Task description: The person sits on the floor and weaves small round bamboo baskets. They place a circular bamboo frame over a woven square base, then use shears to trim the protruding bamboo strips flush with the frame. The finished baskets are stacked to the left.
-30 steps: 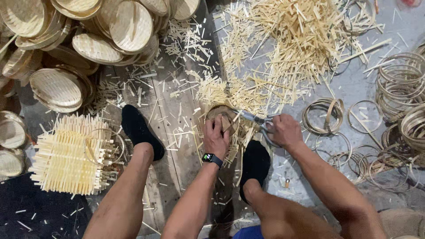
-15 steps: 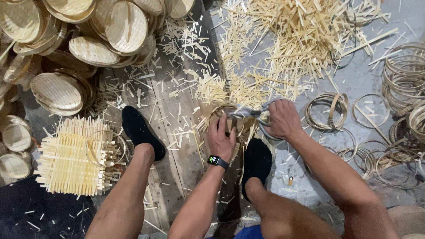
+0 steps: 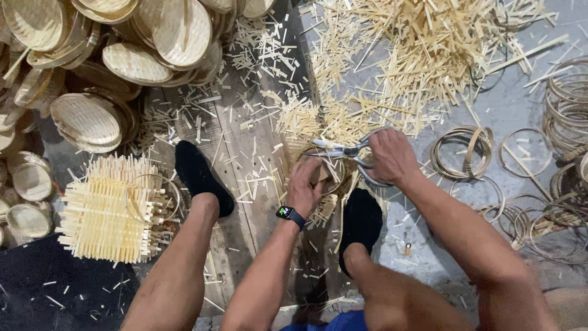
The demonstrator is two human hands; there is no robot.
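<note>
Scissors [image 3: 349,150] sit in my right hand [image 3: 392,158], fingers closed through the handles, the blades pointing left over a small woven basket [image 3: 318,178] on the floor between my feet. My left hand [image 3: 306,187] is curled over that basket, pressing it down, fingers wrapped on its rim; a dark watch [image 3: 290,214] with a lit face rides the wrist. The blades look slightly parted, though the strips around them make it hard to be sure. Both feet wear black socks: the left sock [image 3: 199,175] rests on a worn plank [image 3: 245,147], the right sock [image 3: 361,224] lies just beside the basket. Cut bamboo strips [image 3: 416,55] lie heaped ahead of my hands and scatter across the plank. To my left stands a block of upright sticks [image 3: 107,208] with a thin ring laid against it. Finished round trays [image 3: 131,64] are stacked at upper left, well apart from my hands. Loose bamboo rings [image 3: 462,150] lie on the grey floor [image 3: 514,110] to my right, near the scissors hand, with more coiled at the far right edge. A black mat [image 3: 37,288] shows at lower left, flecked with offcuts.
</note>
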